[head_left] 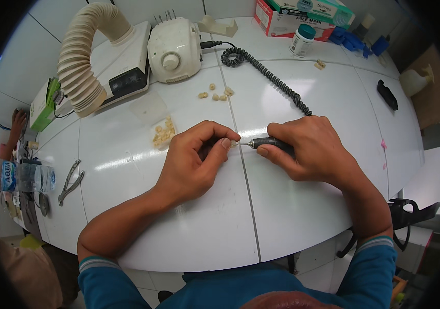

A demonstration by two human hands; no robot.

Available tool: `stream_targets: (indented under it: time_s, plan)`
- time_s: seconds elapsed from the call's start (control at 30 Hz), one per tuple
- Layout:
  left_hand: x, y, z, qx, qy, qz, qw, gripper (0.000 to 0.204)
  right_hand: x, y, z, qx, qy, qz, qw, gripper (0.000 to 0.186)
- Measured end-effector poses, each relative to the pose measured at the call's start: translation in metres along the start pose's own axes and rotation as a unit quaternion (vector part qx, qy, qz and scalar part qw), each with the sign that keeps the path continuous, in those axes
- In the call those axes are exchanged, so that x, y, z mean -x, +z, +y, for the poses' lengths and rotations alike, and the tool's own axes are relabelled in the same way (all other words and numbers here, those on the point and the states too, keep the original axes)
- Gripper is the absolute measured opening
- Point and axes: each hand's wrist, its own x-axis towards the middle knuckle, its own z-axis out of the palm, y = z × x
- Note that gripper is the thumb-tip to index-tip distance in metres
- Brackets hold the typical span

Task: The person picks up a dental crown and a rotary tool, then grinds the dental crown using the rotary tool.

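Note:
My left hand (191, 157) pinches a small cream tooth-shaped piece (234, 144) between thumb and forefinger; the fingers hide most of it. My right hand (315, 149) is wrapped round a black rotary handpiece (266, 142). Its thin metal bit points left and reaches the piece at my left fingertips; whether the two touch, I cannot tell. A coiled black cord (274, 77) runs from near my right hand to a cream control unit (174, 50) with a round knob. Beyond my left hand, a small clear box (156, 145) holds several similar tooth-shaped pieces. More pieces (216, 96) lie loose farther back.
A ribbed hose (78, 62) arches over the table's back left. Metal pliers (70, 183) and a plastic water bottle (34, 177) lie at the left, near another person's arm (14, 135). A green-capped jar (303, 41) and mask boxes (294, 23) stand at the back right.

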Motion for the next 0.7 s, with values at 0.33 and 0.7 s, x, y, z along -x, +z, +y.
stream_targets:
  time_s: [0.33,0.7]
  plan:
    - [-0.0010,0.0039,-0.0072,0.018,0.046,0.025,0.998,0.013,-0.0004,0.0018,-0.0048,-0.005,-0.004,0.019,1.000,0.047]
    - [-0.0008,-0.0019,0.0002,-0.003,0.041,0.017,0.999,0.020,0.0003,0.0061,-0.0046,-0.031,-0.011,0.048,0.998,0.043]
